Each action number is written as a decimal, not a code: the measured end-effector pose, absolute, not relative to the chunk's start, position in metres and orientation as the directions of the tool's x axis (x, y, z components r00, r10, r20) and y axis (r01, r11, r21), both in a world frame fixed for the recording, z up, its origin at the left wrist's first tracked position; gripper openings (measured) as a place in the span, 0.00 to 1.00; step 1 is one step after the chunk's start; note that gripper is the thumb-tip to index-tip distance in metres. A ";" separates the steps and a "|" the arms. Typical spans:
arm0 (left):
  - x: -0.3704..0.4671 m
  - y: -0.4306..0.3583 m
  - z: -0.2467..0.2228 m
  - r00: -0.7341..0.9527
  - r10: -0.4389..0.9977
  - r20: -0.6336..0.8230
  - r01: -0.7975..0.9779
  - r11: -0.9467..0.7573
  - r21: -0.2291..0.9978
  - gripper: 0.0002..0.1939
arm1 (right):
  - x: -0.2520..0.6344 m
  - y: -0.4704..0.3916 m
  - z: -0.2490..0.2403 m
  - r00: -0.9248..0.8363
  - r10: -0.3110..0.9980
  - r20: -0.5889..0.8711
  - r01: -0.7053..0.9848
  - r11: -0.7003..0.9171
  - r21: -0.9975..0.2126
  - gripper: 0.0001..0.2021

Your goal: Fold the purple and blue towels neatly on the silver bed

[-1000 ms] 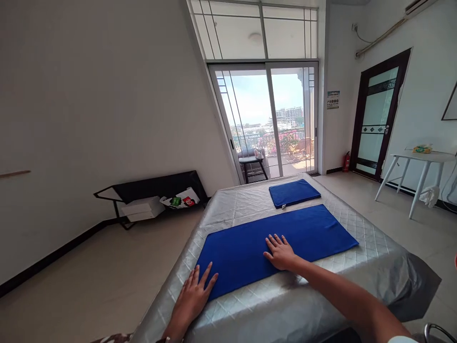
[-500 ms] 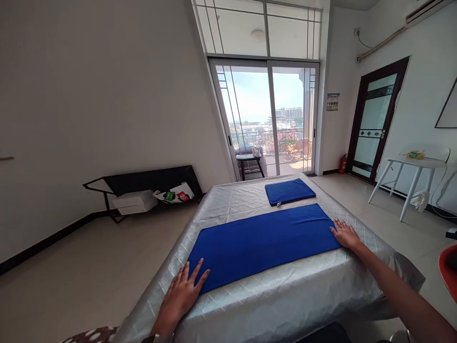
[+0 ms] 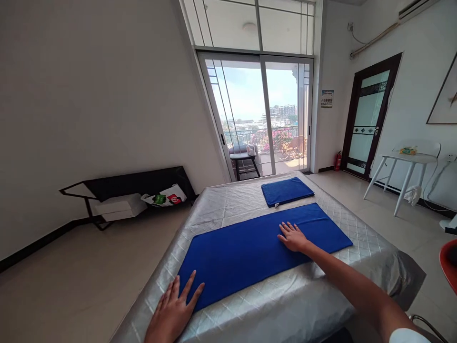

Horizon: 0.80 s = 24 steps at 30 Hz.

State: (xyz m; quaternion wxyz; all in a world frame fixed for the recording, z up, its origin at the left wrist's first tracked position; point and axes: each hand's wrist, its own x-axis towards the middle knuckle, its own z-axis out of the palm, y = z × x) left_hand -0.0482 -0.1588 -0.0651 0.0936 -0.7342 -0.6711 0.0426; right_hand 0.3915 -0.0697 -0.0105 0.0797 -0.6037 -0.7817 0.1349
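A long blue cloth point(image 3: 243, 252) lies flat across a table with a silvery quilted cover point(image 3: 228, 205). Fingers spread, my left hand point(image 3: 174, 302) rests at the cloth's near left corner, partly on the cover. My right hand point(image 3: 293, 237) lies palm down on the cloth, right of its middle, with its fingers apart. Neither hand holds anything. Beyond the long cloth is a smaller, folded blue cloth point(image 3: 287, 191) with a small white tag on its near edge.
On the left, a black rack point(image 3: 135, 183) holds a white box point(image 3: 119, 207) and a printed bag point(image 3: 166, 196). A white table point(image 3: 410, 158) and a red chair point(image 3: 450, 262) stand at the right. Glass sliding doors point(image 3: 264, 114) are behind the covered table.
My right hand has moved left from the cloth's right edge onto its surface. My left hand remains at the left corner. The view has shifted slightly.
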 end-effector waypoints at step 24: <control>-0.045 -0.171 -0.059 0.125 0.992 0.009 0.972 -0.121 -0.202 0.33 | 0.426 -0.014 -0.010 -0.250 0.967 -0.044 0.958 0.241 -0.158 0.31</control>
